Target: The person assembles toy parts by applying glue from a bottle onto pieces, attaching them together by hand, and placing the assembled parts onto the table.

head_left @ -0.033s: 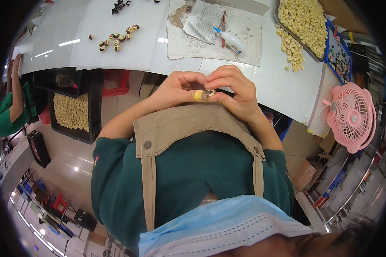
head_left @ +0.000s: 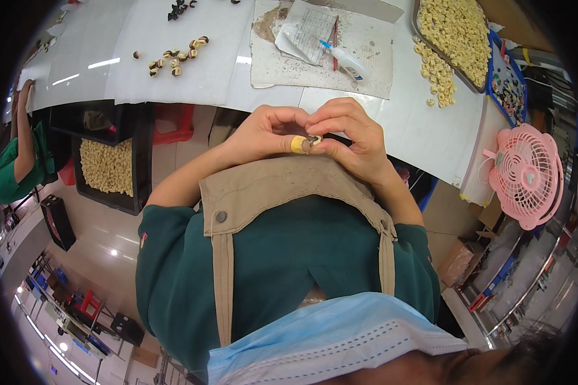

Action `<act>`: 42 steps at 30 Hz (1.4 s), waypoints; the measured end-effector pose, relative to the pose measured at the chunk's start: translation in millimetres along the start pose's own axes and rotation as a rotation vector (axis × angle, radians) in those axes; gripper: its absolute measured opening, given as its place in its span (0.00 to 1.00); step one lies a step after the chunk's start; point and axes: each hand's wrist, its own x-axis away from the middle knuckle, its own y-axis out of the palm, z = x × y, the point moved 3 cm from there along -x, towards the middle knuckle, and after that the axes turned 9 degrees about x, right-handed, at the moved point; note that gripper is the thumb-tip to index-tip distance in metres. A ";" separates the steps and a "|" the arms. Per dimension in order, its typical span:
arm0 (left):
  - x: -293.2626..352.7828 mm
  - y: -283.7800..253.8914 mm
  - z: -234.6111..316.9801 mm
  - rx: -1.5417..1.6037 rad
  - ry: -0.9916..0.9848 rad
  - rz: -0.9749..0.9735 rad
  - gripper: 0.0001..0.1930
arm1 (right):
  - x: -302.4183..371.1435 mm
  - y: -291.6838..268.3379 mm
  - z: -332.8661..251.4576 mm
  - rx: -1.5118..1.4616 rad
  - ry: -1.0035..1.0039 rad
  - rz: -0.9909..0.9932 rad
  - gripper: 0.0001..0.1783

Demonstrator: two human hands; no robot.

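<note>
Close to the front of my apron, my left hand [head_left: 270,130] and my right hand [head_left: 353,133] meet, fingertips nearly touching. Pinched between them is a small cream-and-dark piece [head_left: 316,139], mostly covered by the fingers. A yellow wrap [head_left: 297,144] goes round my left thumb. On the table beyond lie several similar small black-and-cream pieces [head_left: 175,63], left of my hands. A white squeeze bottle with a blue nozzle [head_left: 350,64] rests on a stained cardboard sheet [head_left: 273,74]. Loose cream ring-shaped pieces [head_left: 438,77] spread at the right.
A tray of cream pieces [head_left: 453,32] and a blue tray [head_left: 525,96] stand at the far right, above a pink fan [head_left: 526,173]. Black bits [head_left: 178,9] lie at the far left. Below the table is a black crate [head_left: 138,186]. Another person's arm [head_left: 24,128] shows at left.
</note>
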 end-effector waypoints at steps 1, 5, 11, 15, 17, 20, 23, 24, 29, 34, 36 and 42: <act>-0.5 2.4 5.0 -0.076 0.020 -0.027 0.12 | -1.3 -0.8 -0.5 -0.003 -0.001 -0.003 0.15; -3.4 -3.8 7.9 -0.285 0.068 -0.120 0.11 | -6.0 -2.7 -6.9 0.067 -0.068 -0.065 0.14; -1.6 -1.0 -2.1 -0.040 0.185 -0.076 0.10 | -4.3 1.9 -10.3 0.038 -0.059 0.036 0.17; -2.8 -0.8 -8.3 0.020 0.122 -0.091 0.10 | 1.9 5.1 -8.8 0.057 -0.075 0.156 0.21; -4.5 3.1 -9.4 0.020 0.186 -0.050 0.11 | 0.5 3.8 -6.8 0.088 -0.079 0.156 0.21; -5.6 -2.9 -15.6 0.069 0.185 -0.060 0.12 | 0.0 4.4 -6.0 0.102 -0.090 0.176 0.22; -5.9 -2.0 -16.9 0.308 0.067 -0.091 0.14 | 1.7 4.7 -4.2 0.095 -0.108 0.176 0.23; -6.5 -2.4 -18.0 0.308 0.066 -0.089 0.14 | 2.3 5.2 -3.9 0.105 -0.115 0.161 0.25; -7.7 -0.8 -27.0 0.536 0.056 -0.132 0.17 | 5.3 6.7 -1.2 0.095 -0.057 0.163 0.26; -8.2 0.8 -29.3 0.563 0.054 -0.129 0.18 | 7.9 7.3 0.1 0.100 -0.053 0.189 0.26; -8.2 1.7 -29.1 0.563 0.061 -0.153 0.18 | 7.6 6.7 -0.7 0.117 -0.064 0.184 0.26; -8.4 -1.0 -30.9 0.576 0.063 -0.166 0.18 | 7.0 7.1 0.0 0.109 -0.068 0.190 0.25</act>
